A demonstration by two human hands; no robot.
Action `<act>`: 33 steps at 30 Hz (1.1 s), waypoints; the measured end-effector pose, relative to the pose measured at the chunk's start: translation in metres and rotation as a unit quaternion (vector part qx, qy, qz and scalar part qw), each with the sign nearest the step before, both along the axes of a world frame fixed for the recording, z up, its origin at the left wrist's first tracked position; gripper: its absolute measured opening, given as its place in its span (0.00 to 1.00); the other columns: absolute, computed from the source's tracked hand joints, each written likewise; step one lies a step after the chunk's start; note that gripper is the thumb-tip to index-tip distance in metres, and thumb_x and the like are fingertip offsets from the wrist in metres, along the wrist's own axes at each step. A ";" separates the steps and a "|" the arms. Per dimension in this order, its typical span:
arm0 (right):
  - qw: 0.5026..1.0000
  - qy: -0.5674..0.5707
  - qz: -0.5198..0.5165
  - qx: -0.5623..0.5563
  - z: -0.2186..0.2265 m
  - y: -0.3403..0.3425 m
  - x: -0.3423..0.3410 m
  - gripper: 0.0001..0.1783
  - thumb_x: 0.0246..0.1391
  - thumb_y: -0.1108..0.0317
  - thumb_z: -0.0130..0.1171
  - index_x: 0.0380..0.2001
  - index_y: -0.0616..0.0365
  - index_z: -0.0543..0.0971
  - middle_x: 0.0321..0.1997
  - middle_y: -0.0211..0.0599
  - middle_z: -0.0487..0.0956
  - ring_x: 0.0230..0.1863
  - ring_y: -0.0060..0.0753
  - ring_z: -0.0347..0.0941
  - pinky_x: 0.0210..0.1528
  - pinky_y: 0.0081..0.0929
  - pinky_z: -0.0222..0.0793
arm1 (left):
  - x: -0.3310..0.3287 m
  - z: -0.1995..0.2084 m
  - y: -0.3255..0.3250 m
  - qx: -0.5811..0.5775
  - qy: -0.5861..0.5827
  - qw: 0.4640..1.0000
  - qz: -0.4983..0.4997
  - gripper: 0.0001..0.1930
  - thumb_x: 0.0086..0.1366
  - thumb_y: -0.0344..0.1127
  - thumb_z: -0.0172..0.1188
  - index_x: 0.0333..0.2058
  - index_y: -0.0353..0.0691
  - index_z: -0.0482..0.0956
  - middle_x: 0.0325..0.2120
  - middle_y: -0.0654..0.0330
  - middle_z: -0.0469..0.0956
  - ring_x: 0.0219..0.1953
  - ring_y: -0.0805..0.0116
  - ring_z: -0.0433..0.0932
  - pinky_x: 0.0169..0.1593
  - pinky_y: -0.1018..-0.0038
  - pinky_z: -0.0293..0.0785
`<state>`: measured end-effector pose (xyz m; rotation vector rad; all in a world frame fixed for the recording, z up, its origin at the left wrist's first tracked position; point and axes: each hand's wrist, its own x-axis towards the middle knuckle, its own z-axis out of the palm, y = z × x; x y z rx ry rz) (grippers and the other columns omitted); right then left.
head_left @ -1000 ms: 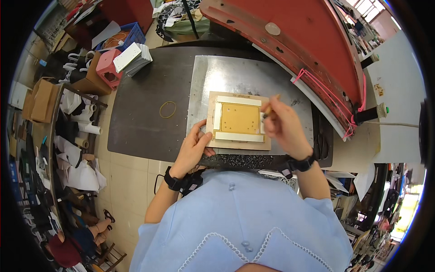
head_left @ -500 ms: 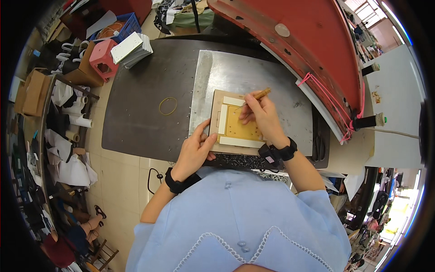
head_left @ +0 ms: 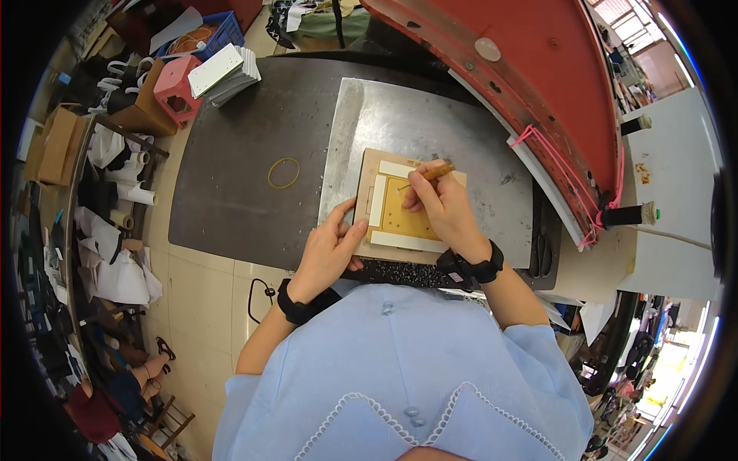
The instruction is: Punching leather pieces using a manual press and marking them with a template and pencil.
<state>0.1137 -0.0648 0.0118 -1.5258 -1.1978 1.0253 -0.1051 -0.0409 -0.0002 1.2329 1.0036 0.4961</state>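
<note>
A flat wooden board (head_left: 370,164) lies on a metal plate (head_left: 400,115) in front of me. Fixed on it are pale strips (head_left: 377,201) around a yellow panel (head_left: 397,217) dotted with small holes. My left hand (head_left: 332,247) grips the board's left edge, thumb near the lower corner and index finger along the side. A wooden-handled awl (head_left: 441,170) is pinched in my right hand (head_left: 446,206), its handle slanting up to the right. The thin metal tip points at the panel's upper left; whether it touches is too small to tell. My right fingers cover part of the panel.
A yellow rubber band (head_left: 284,174) lies on the dark tabletop (head_left: 238,184). White stacked sheets (head_left: 224,73) sit at the far left corner beside a pink stool (head_left: 177,88). A large red machine part (head_left: 530,77) rises at the right, with pink cord (head_left: 565,174) on it.
My right hand and the awl have moved slightly left over the panel, and the handle now lies at a different slant. My left hand stays at the board's edge. The whole view has shifted a little.
</note>
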 end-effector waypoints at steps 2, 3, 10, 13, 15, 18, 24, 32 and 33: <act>1.000 -0.018 0.004 -0.002 0.001 0.000 -0.002 0.14 0.68 0.60 0.50 0.41 0.63 0.71 0.28 0.35 0.78 0.30 0.22 0.78 0.34 0.20 0.75 | 0.000 0.000 0.000 0.002 0.002 1.000 0.002 0.24 0.71 0.37 0.54 0.61 0.33 0.66 0.21 0.63 0.75 0.16 0.78 0.76 0.20 0.82 0.73; 1.000 -0.027 0.006 -0.002 0.002 -0.001 -0.002 0.14 0.68 0.60 0.50 0.41 0.63 0.71 0.28 0.35 0.78 0.30 0.22 0.78 0.34 0.20 0.75 | 0.001 0.000 -0.001 0.001 0.002 1.000 0.004 0.24 0.71 0.37 0.55 0.61 0.33 0.66 0.21 0.63 0.75 0.16 0.78 0.76 0.20 0.82 0.73; 0.999 -0.031 -0.007 -0.008 0.003 -0.002 -0.004 0.15 0.67 0.60 0.51 0.41 0.63 0.72 0.28 0.35 0.79 0.30 0.22 0.78 0.34 0.20 0.75 | 0.001 -0.001 -0.001 0.001 0.000 1.000 0.011 0.24 0.70 0.37 0.55 0.61 0.33 0.66 0.21 0.63 0.76 0.16 0.78 0.75 0.20 0.82 0.73; 0.999 -0.042 -0.003 -0.002 0.004 -0.001 -0.005 0.14 0.67 0.60 0.52 0.41 0.63 0.73 0.27 0.34 0.79 0.29 0.21 0.77 0.33 0.20 0.74 | 0.001 -0.002 -0.001 0.002 -0.001 1.000 0.012 0.24 0.70 0.36 0.55 0.61 0.33 0.66 0.21 0.63 0.76 0.16 0.79 0.75 0.20 0.82 0.73; 0.997 -0.072 0.006 0.000 0.005 -0.001 -0.006 0.13 0.67 0.61 0.53 0.40 0.62 0.73 0.26 0.34 0.78 0.28 0.23 0.77 0.31 0.22 0.73 | 0.001 -0.003 -0.001 -0.003 -0.007 1.000 0.014 0.24 0.70 0.36 0.55 0.61 0.33 0.66 0.21 0.64 0.76 0.16 0.79 0.75 0.20 0.82 0.73; 0.988 -0.151 0.026 0.003 0.005 0.000 -0.006 0.12 0.65 0.61 0.54 0.38 0.61 0.73 0.25 0.38 0.78 0.26 0.31 0.77 0.30 0.26 0.71 | 0.001 -0.003 -0.001 -0.016 -0.019 1.000 0.018 0.24 0.70 0.36 0.55 0.62 0.33 0.66 0.20 0.64 0.76 0.16 0.79 0.74 0.20 0.83 0.73; 0.973 -0.223 0.056 0.005 0.011 0.007 -0.008 0.13 0.63 0.60 0.56 0.35 0.61 0.73 0.25 0.46 0.78 0.26 0.46 0.75 0.30 0.34 0.70 | 0.002 -0.005 -0.001 -0.020 -0.018 0.999 0.017 0.25 0.70 0.36 0.55 0.63 0.34 0.66 0.20 0.65 0.76 0.16 0.80 0.74 0.20 0.83 0.72; 0.974 -0.224 0.041 0.004 0.014 0.009 -0.005 0.15 0.63 0.59 0.56 0.35 0.62 0.74 0.27 0.45 0.80 0.27 0.41 0.79 0.31 0.31 0.71 | 0.003 -0.005 -0.002 -0.014 -0.025 0.999 0.029 0.24 0.70 0.35 0.55 0.61 0.33 0.67 0.21 0.65 0.77 0.15 0.81 0.73 0.19 0.85 0.71; 0.980 -0.197 0.024 0.009 0.013 0.006 -0.007 0.14 0.63 0.59 0.55 0.36 0.62 0.75 0.27 0.44 0.80 0.26 0.38 0.79 0.30 0.29 0.71 | 0.004 -0.006 -0.002 -0.008 -0.026 0.999 0.031 0.23 0.70 0.35 0.55 0.61 0.33 0.67 0.21 0.65 0.76 0.15 0.82 0.72 0.19 0.85 0.71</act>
